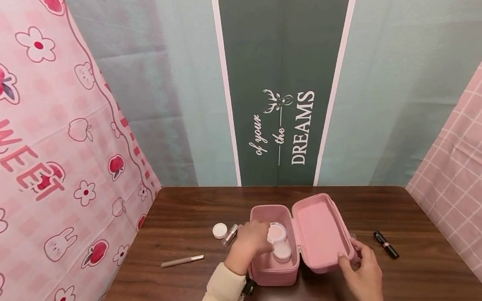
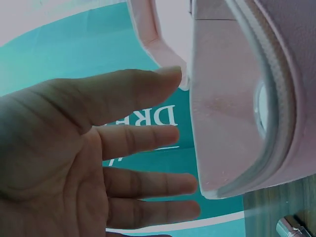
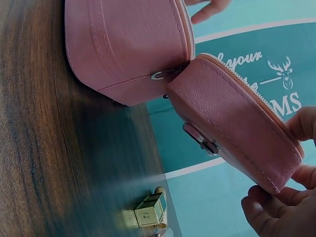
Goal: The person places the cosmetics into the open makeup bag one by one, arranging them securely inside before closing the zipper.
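A pink zip-up cosmetic case (image 1: 275, 279) stands on the table with its lid (image 1: 323, 234) swung out to the right. Inside it lie a round compact (image 1: 277, 232) and a small white-topped round jar (image 1: 282, 251). My left hand (image 1: 255, 236) reaches over the case's left side. In the left wrist view its fingers (image 2: 148, 182) stretch out straight beside the opening, holding nothing. My right hand (image 1: 366, 269) grips the lid's near right corner, thumb on the rim and fingers beneath, as the right wrist view shows.
Left of the case lie a white round jar (image 1: 220, 230), a clear tube (image 1: 230, 235) and a slim pencil-like stick (image 1: 182, 261). A black lipstick-like tube (image 1: 386, 244) lies to the right. Gold packaging (image 3: 152, 210) shows beyond the lid. Fabric hangs behind the table.
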`<state>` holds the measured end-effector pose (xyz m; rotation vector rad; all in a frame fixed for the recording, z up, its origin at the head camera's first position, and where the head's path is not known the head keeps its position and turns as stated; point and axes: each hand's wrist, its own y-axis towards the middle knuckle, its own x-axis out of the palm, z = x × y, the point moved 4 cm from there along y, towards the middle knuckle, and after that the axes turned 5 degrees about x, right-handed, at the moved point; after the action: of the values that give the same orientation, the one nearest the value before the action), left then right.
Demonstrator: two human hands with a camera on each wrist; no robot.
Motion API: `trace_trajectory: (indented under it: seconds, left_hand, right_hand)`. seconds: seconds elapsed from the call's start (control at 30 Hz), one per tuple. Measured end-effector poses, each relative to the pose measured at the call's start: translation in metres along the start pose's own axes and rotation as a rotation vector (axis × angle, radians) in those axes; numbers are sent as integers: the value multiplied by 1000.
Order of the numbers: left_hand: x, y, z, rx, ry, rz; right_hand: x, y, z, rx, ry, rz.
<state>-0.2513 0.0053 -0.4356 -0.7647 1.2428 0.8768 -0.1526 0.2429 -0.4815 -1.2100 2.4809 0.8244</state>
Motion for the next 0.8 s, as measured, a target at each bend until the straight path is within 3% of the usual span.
trace_trajectory:
  seconds: [0.27, 0.5, 0.8]
  left_hand:
    - [-1, -6, -4, -4, -49, 10]
    - [-3, -16, -12, 27, -173, 9]
    - [-7, -33, -31, -19, -263, 36]
  right_hand:
    - [1, 0, 2, 36, -16, -9]
    - [2, 0, 2, 45, -8, -5]
    - [2, -2, 0, 54, -11, -6]
